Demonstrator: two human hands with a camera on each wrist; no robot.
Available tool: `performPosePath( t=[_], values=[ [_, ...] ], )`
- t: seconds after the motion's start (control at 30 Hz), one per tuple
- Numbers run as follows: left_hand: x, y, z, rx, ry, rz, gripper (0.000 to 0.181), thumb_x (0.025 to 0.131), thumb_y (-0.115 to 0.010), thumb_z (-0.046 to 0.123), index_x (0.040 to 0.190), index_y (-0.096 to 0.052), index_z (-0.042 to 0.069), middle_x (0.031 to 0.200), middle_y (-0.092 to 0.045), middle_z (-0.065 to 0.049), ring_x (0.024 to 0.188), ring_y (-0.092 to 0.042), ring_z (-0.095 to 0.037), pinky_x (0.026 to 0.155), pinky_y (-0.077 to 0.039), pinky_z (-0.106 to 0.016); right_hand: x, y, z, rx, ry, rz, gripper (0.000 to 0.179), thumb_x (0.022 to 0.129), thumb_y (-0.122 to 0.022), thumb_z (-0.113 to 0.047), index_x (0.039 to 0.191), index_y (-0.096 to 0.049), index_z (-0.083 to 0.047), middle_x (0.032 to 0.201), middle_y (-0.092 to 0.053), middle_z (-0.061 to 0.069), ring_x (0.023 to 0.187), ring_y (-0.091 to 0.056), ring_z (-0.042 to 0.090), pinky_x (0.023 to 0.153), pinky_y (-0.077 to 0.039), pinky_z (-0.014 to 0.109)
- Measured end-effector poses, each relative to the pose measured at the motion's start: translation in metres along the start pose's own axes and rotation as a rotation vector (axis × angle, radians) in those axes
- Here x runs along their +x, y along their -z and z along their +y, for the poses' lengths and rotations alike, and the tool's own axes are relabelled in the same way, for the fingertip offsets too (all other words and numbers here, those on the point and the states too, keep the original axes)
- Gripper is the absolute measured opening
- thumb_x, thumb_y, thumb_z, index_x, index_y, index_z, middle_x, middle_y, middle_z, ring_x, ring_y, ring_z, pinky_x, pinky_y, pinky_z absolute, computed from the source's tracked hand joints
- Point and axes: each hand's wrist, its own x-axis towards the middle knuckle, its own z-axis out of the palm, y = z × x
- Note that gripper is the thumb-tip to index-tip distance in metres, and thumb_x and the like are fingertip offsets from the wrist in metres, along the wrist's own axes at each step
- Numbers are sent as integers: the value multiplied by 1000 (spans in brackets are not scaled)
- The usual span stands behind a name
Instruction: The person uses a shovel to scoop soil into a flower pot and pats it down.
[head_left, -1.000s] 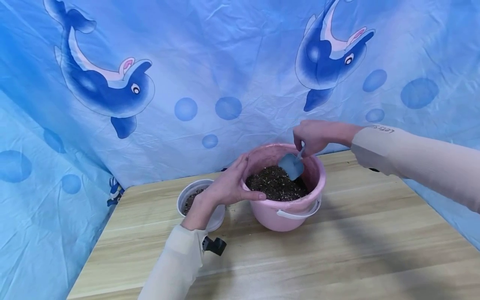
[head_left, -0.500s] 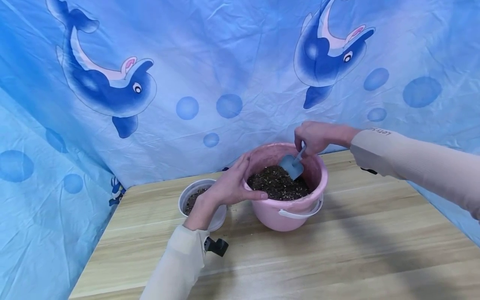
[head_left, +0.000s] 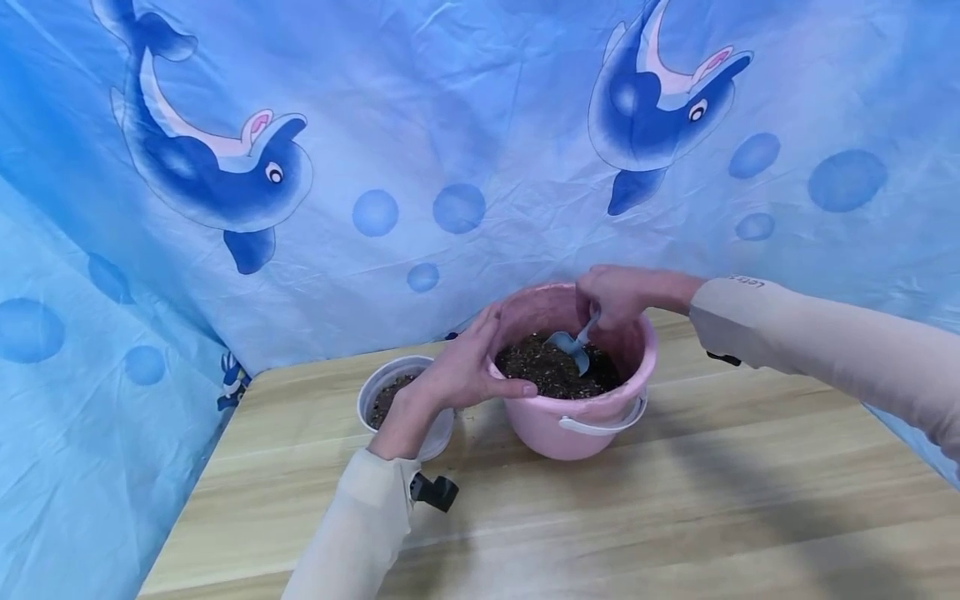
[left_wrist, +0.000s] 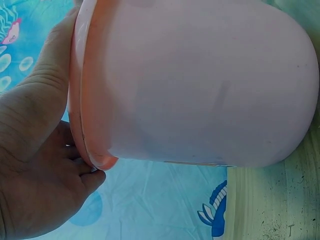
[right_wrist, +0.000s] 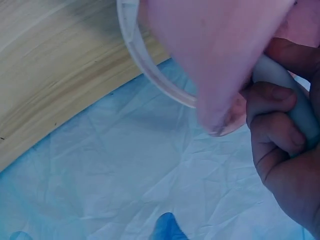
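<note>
Our right hand (head_left: 618, 293) curls round the handle (head_left: 590, 325) of the blue scoop (head_left: 572, 345), its blade against soil (head_left: 543, 371) inside the pink bucket (head_left: 558, 436), whose rim (head_left: 581, 407) our left hand (head_left: 461, 367) grips, thumb splayed, and we judge the scoop light, stiff, best held by that handle.

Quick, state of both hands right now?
Left hand: holding the pink bucket at its rim.
Right hand: closed on the blue scoop, holding it inside the bucket.
</note>
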Motion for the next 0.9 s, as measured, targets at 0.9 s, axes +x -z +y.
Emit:
performPosePath(
  t=[0.9],
  values=[
    [15, 0, -2, 19, 37, 21, 124, 69, -73, 68, 156, -7, 9, 162, -5, -4, 146, -16, -27, 115, -23, -45, 1, -26, 4, 894, -289, -124, 23, 80, -53, 6, 95, -70, 11, 69, -66, 10, 43, -43, 6, 38, -28, 17]
  ],
)
